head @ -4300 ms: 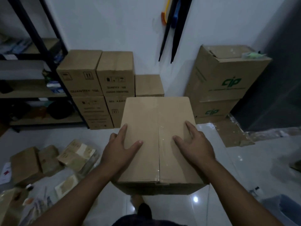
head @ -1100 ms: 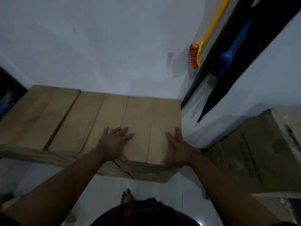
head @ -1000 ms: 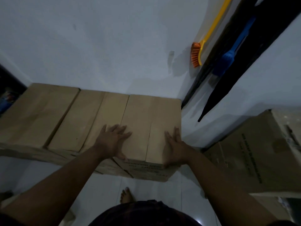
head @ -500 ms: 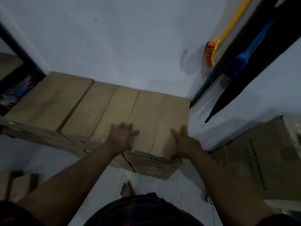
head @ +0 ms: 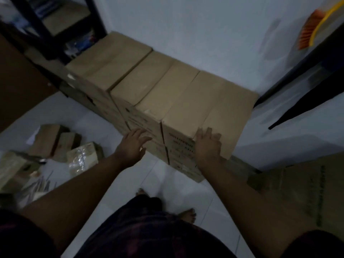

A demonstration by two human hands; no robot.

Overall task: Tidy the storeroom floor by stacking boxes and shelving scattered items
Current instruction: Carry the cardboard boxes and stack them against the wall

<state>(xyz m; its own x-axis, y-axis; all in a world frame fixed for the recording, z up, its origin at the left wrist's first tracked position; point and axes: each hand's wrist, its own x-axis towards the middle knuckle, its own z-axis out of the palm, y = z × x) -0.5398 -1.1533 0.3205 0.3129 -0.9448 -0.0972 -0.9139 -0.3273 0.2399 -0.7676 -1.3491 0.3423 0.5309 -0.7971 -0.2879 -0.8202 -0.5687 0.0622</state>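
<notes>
A brown cardboard box [head: 214, 107] sits on top of the rightmost stack, level with two neighbouring box stacks [head: 134, 71] along the white wall. My right hand [head: 207, 146] rests flat on its near top edge, fingers straight. My left hand [head: 133, 144] hovers open in front of the boxes' front face, near the seam between two stacks, holding nothing. Several small cardboard parcels [head: 63, 144] and a plastic-wrapped packet [head: 81, 157] lie scattered on the tiled floor at the left.
A dark metal shelf rack [head: 46, 28] stands at the upper left beside the stacks. A large printed carton [head: 307, 189] sits at the right. An orange brush [head: 307, 34] and dark poles [head: 305, 101] lean on the wall. My bare feet [head: 186, 215] stand on the white tiles.
I carried the box to the wall and set it on the right stack. In the last half second my left hand slid off its top; the view swung left and down.
</notes>
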